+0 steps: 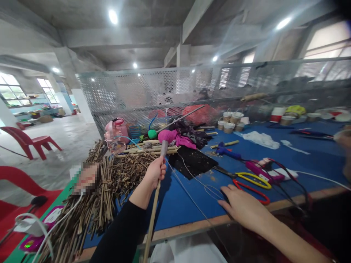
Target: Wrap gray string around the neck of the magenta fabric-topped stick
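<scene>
My left hand (156, 170) is closed around a thin bamboo stick (153, 219), held upright over the table's front edge. Grey wrapping (164, 149) covers the stick's top end. A thin strand (189, 195) runs from near it down past the table edge. On the right, my right hand (241, 206) is low over the blue tabletop, its thumb and forefinger apart beside a looped thin wire (212, 191). Whether they touch the wire I cannot tell. Just behind that hand lie scissors (253, 180) with yellow and red handles.
Bundled dry twigs (105, 186) cover the left side. Behind are magenta cloth (181, 138), black cloth (190, 162) and a pink jug (116, 133). A blue-handled tool (229, 151), purple power strip (264, 171) and small pots (229, 126) stand right. A perforated metal screen (148, 91) borders the back.
</scene>
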{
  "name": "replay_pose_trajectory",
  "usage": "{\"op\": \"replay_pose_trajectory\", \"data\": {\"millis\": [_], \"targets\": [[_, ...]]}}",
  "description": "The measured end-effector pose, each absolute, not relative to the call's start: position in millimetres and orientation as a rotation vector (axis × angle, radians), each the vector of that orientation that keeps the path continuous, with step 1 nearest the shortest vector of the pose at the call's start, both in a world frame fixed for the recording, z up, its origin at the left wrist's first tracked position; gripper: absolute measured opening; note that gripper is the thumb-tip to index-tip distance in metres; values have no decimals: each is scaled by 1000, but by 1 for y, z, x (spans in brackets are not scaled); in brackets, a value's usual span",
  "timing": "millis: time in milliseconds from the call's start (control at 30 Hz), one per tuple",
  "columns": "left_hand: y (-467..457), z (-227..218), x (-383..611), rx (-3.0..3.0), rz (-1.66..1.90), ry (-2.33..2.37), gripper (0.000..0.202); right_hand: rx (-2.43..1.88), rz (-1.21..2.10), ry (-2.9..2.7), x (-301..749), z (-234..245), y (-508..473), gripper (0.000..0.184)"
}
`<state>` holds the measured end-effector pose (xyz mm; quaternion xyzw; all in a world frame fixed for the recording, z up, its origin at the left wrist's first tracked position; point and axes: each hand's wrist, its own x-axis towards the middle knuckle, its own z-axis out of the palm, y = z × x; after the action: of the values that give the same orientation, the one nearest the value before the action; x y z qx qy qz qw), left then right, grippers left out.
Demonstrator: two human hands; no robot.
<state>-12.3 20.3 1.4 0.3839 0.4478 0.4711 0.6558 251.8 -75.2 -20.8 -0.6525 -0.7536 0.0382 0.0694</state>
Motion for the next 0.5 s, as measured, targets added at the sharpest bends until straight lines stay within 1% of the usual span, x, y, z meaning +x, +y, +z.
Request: {"op": "replay_pose_trajectory", "data": {"millis": [33,133,200,300,333,433,500], "targets": [[19,2,-12,881,1062,1009,27,-1992,91,-2251,254,-27,-78,21],[17,2,-10,907,1045,1009,29,-1958,117,-2237,247,-34,-82,24],[16,2,-9,920,1036,1018,31,-1848,273,-2297,232,-27,-90,23],[15,1,-8,934,1028,1039,35,-1567,641,-2458,207,-8,-110,20],[15,0,-8,940,1028,1049,35,-1507,705,-2502,201,-2,-114,20],[16,-1,-7,951,1019,1089,36,-1498,729,-2490,190,11,-108,18],[15,-1,-5,954,997,1114,36,-1475,771,-2286,188,14,-85,17]]}}
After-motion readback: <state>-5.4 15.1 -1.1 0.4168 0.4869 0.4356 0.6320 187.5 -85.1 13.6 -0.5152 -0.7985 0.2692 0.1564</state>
